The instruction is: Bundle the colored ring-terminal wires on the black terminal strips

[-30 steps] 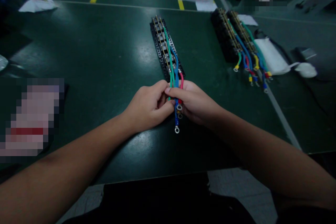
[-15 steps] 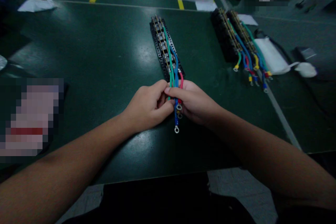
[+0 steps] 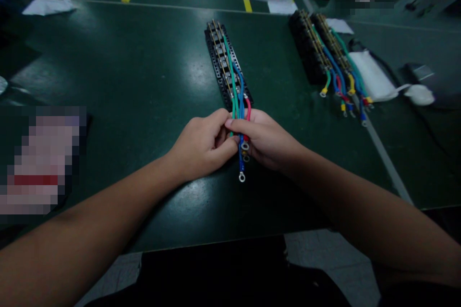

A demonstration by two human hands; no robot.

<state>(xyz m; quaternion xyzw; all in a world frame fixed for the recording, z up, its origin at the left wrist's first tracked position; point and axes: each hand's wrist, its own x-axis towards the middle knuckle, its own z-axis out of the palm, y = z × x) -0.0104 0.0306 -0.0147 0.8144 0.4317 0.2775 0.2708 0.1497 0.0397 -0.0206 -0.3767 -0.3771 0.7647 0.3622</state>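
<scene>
Pinching a bundle of green, blue and red wires (image 3: pixel 241 105), the fingers (image 3: pixel 243 127) of the left hand (image 3: pixel 202 146) and right hand (image 3: pixel 274 141) are wrapped around it. Metal ring terminals (image 3: pixel 242 173) poke out on the fingers' near side; just beyond them, the wires' long black strip (image 3: pixel 222 61) lies on the surface (image 3: pixel 144 81).

light: dim | glare: pale patches on tabletop (image 3: pixel 151 72) | shadow: deep toward bottom | pixelation: left, upper right
</scene>
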